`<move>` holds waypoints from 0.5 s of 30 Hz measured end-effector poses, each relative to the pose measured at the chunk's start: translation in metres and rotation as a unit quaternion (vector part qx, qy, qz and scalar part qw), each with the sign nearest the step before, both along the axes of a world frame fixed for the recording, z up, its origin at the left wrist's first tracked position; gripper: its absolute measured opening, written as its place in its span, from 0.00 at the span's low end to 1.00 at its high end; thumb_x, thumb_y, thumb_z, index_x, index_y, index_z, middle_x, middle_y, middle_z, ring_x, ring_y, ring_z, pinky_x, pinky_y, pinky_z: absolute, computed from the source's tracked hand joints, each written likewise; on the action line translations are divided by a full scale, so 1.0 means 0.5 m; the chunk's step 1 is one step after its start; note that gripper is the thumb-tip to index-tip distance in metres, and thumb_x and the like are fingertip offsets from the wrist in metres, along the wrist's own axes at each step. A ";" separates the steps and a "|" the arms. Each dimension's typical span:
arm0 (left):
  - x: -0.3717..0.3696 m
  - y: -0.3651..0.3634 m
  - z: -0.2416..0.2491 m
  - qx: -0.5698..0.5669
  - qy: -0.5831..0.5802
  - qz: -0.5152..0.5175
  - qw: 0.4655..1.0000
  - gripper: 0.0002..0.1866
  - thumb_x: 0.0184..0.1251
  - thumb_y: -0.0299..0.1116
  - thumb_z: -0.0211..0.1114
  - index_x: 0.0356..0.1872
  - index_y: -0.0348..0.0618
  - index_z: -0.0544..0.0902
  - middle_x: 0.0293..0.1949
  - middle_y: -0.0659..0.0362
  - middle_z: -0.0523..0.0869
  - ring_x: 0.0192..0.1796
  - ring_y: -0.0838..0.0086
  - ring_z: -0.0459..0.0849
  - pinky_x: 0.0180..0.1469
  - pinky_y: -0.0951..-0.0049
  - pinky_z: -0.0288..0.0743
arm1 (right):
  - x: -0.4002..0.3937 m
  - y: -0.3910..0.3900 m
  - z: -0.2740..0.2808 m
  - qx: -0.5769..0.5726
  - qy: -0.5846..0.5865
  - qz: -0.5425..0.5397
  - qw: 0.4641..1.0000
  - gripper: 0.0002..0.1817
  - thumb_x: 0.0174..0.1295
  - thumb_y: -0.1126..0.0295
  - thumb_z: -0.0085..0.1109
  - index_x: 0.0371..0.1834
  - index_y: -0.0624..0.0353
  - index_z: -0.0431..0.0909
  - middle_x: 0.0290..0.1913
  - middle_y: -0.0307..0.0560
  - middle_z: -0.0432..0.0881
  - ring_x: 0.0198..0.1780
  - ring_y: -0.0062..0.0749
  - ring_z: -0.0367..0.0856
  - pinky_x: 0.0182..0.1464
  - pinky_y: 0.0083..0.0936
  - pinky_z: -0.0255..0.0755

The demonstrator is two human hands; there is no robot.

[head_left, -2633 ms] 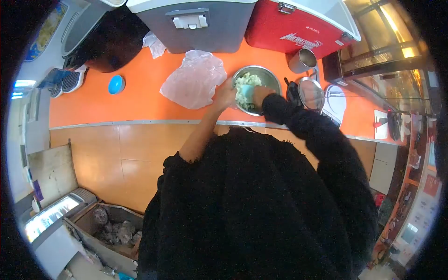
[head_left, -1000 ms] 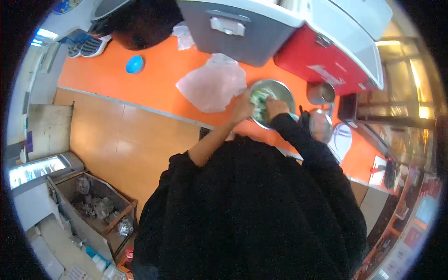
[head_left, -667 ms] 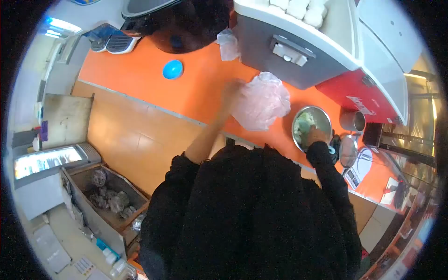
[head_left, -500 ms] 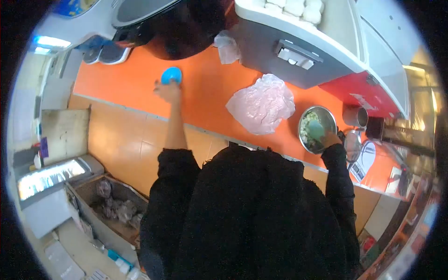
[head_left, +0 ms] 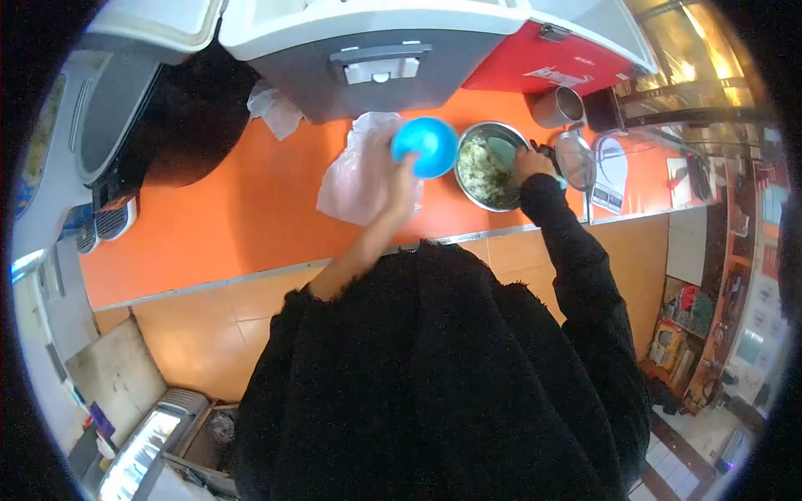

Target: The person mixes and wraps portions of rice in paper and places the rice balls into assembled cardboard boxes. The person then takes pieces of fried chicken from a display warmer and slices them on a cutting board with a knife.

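Note:
A round blue bowl (head_left: 428, 148) is in my left hand (head_left: 404, 177), its fingers closed on the near left rim. Beneath that hand a crumpled pink plastic bag (head_left: 355, 179) lies on the orange counter (head_left: 276, 200). Just right of the blue bowl stands a metal bowl (head_left: 473, 199) holding a chopped white and green mixture (head_left: 484, 171). My right hand (head_left: 532, 165) is closed at the metal bowl's right edge, on a pale green scoop (head_left: 502, 152) that dips into the mixture.
Behind the bowls stand a grey cooler box (head_left: 317, 83) and a red cooler box (head_left: 535, 63). A metal cup (head_left: 558, 108), a strainer (head_left: 576, 159) and a scale (head_left: 607, 196) are at the right. A large black pot (head_left: 196, 117) stands at the left.
My left hand has moved right with the blue bowl, from the left of the counter to beside the metal bowl. The view has shifted to the right. My right hand stays at the metal bowl.

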State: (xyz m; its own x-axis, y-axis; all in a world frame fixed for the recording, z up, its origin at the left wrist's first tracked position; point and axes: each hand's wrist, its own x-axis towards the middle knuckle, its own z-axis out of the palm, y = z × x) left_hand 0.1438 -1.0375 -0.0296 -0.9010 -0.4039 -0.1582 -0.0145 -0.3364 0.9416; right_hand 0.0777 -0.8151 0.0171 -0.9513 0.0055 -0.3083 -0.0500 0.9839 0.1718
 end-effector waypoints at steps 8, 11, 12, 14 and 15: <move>-0.106 0.178 -0.041 -0.114 0.068 0.080 0.988 0.21 0.58 0.35 0.50 0.51 0.34 0.64 0.50 0.48 0.68 0.53 0.59 0.66 0.57 0.64 0.55 | 0.042 0.012 -0.026 -0.077 -0.085 -0.012 0.993 0.15 0.59 0.66 0.36 0.41 0.66 0.67 0.35 0.64 0.77 0.40 0.57 0.76 0.42 0.44 0.71; -0.108 0.176 -0.049 -0.112 0.037 0.116 0.986 0.21 0.58 0.35 0.50 0.51 0.33 0.64 0.50 0.48 0.68 0.53 0.59 0.66 0.57 0.64 0.55 | 0.057 0.002 -0.036 -0.115 -0.126 -0.008 0.985 0.17 0.58 0.65 0.39 0.44 0.68 0.64 0.36 0.67 0.76 0.41 0.58 0.75 0.43 0.45 0.70; -0.111 0.177 -0.051 -0.118 0.057 0.120 0.984 0.22 0.60 0.38 0.50 0.50 0.33 0.64 0.49 0.48 0.68 0.52 0.59 0.66 0.56 0.64 0.55 | 0.060 0.007 -0.053 -0.125 -0.152 -0.012 0.980 0.19 0.56 0.63 0.40 0.44 0.68 0.64 0.39 0.69 0.75 0.42 0.59 0.75 0.46 0.45 0.68; -0.116 0.178 -0.048 -0.126 0.062 0.111 0.984 0.22 0.60 0.41 0.49 0.50 0.33 0.64 0.48 0.47 0.68 0.52 0.59 0.66 0.56 0.64 0.55 | 0.070 0.004 -0.062 -0.144 -0.155 -0.014 0.977 0.19 0.56 0.62 0.41 0.43 0.68 0.65 0.39 0.69 0.75 0.42 0.59 0.75 0.46 0.45 0.68; -0.118 0.178 -0.043 -0.134 0.069 0.104 0.983 0.23 0.61 0.43 0.49 0.49 0.33 0.64 0.48 0.47 0.68 0.52 0.59 0.66 0.56 0.64 0.55 | 0.073 0.000 -0.063 -0.163 -0.155 -0.015 0.974 0.19 0.56 0.62 0.42 0.43 0.68 0.65 0.39 0.69 0.75 0.42 0.59 0.75 0.47 0.45 0.67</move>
State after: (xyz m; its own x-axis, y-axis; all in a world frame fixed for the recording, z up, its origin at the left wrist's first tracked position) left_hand 0.0846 -0.9486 -0.0511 -0.8000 -0.5921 0.0968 0.1627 -0.0588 0.9849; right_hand 0.1140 -0.8149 -0.0143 -0.8136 -0.1144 -0.5700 -0.0204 0.9855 -0.1686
